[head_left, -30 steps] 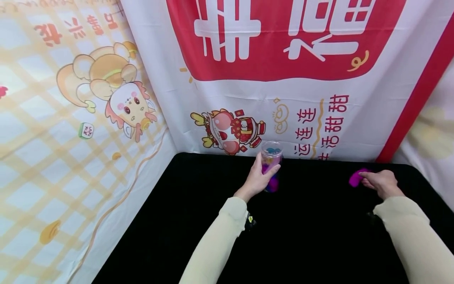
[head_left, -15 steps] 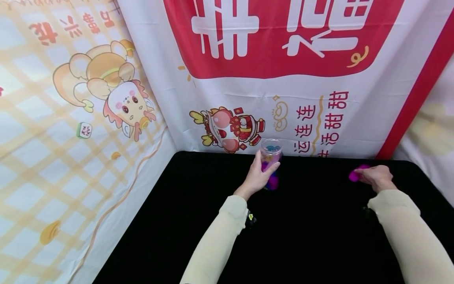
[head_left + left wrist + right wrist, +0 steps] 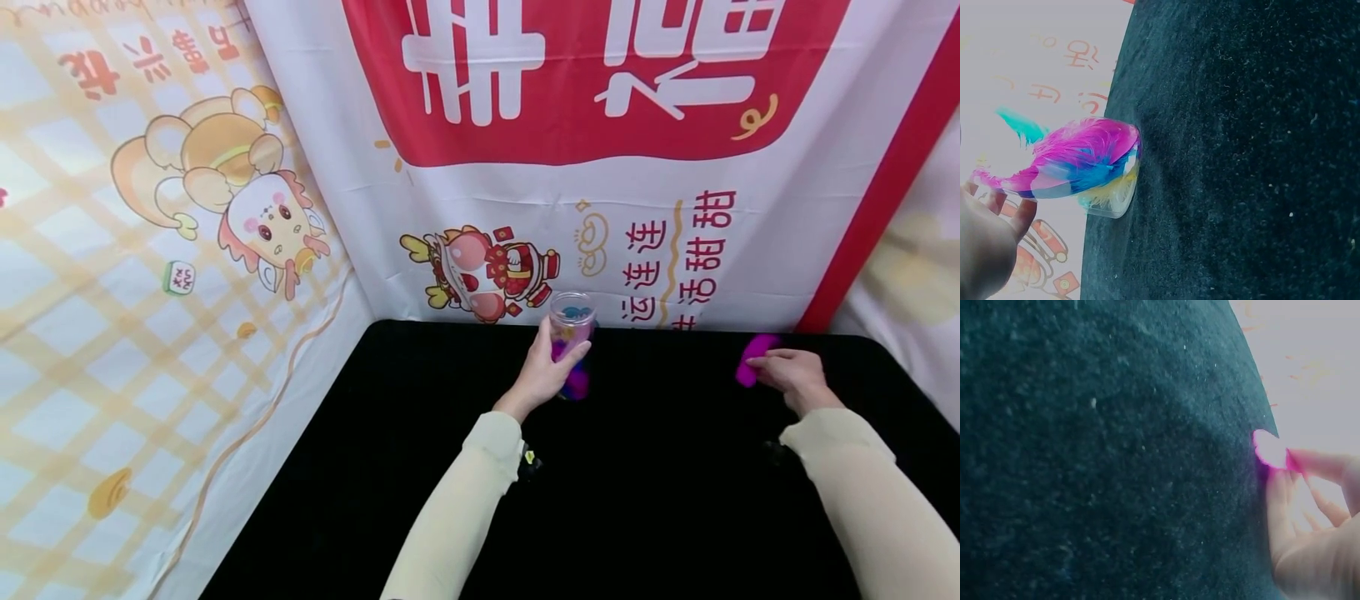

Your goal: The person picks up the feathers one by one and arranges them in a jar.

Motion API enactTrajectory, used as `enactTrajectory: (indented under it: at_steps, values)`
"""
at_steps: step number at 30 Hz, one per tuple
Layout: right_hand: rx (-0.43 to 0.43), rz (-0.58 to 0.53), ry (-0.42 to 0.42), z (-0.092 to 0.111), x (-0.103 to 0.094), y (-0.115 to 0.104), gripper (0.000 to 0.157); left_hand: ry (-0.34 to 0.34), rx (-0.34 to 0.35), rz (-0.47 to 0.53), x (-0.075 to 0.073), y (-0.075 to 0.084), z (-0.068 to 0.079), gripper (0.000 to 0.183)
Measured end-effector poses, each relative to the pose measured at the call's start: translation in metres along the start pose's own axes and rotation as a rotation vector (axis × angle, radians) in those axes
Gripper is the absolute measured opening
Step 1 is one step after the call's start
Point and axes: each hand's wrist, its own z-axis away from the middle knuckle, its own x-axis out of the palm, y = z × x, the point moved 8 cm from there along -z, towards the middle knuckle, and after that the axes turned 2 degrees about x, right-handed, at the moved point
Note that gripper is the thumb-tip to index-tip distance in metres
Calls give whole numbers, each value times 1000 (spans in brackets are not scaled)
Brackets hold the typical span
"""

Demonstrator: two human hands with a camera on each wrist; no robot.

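Note:
A clear plastic cup (image 3: 573,310) stands near the far edge of the black table, with colourful feathers (image 3: 1088,150) in magenta, blue, teal and yellow inside. My left hand (image 3: 542,371) grips the cup's side, fingers and thumb curled round it. Off to the right, my right hand (image 3: 797,377) pinches a magenta feather (image 3: 752,360) between thumb and fingers. In the right wrist view the feather (image 3: 1270,450) appears as a bright pink shape close to the table surface; whether it touches the cloth I cannot tell.
Black fuzzy cloth covers the table (image 3: 637,500). A white and red printed curtain (image 3: 480,192) hangs right behind its far edge. To the left hangs a yellow checked curtain (image 3: 150,333).
The right hand has shifted slightly left and away from me, and the magenta feather has turned more upright. My left hand keeps its hold on the cup in nearly the same place.

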Motion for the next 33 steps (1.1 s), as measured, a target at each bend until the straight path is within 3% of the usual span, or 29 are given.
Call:
enactTrajectory:
  at_steps: [3, 7, 13, 21, 33]
  values:
    - [-10, 13, -33, 3, 5, -3, 64, -4, -8, 3, 0, -1, 1, 67]
    - [-25, 43, -78, 10, 13, -9, 69, -8, -14, 8, 0, -2, 2, 67]
    - [-52, 32, -134, 17, 26, -20, 60, -7, -3, 18, 0, -1, 2, 65]
    - [-102, -135, -205, 21, 43, -33, 42, 11, 14, 15, -1, 1, 1, 64]
    - [-189, -80, -228, 38, 58, -52, 35, 3, -3, 22, 1, 1, 2, 64]
